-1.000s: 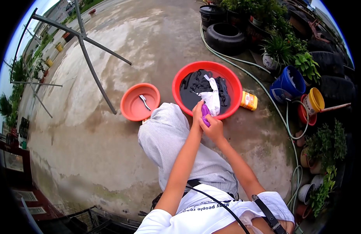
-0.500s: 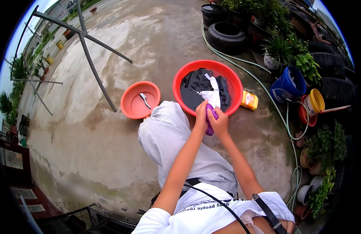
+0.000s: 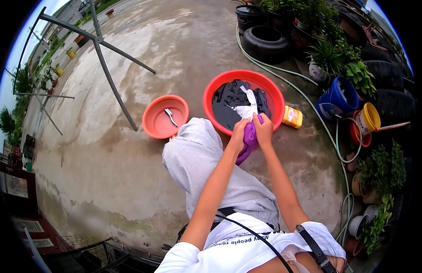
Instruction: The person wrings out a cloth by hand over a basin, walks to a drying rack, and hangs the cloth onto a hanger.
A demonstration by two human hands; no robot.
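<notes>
A purple cloth (image 3: 249, 139) is gripped between my left hand (image 3: 239, 133) and my right hand (image 3: 264, 129), both closed on it. It hangs down between my wrists, over the near rim of a large red basin (image 3: 214, 85). Inside that basin lie dark wet clothes (image 3: 231, 94) in dark water, with a white cloth (image 3: 248, 109) on top, just beyond my fingers. A smaller orange-red basin (image 3: 152, 119) stands to the left, beside my knee, and holds a brush (image 3: 170, 117).
A yellow container (image 3: 292, 117) lies right of the red basin. Further right are a green hose (image 3: 306, 96), a blue bucket (image 3: 337, 98), a yellow bucket (image 3: 368, 118), tyres (image 3: 265, 44) and potted plants. A metal frame (image 3: 98, 40) stands at upper left.
The purple cloth was bunched in my hands and now hangs opened out, lower between my wrists. My hands have shifted slightly to the right and a little apart.
</notes>
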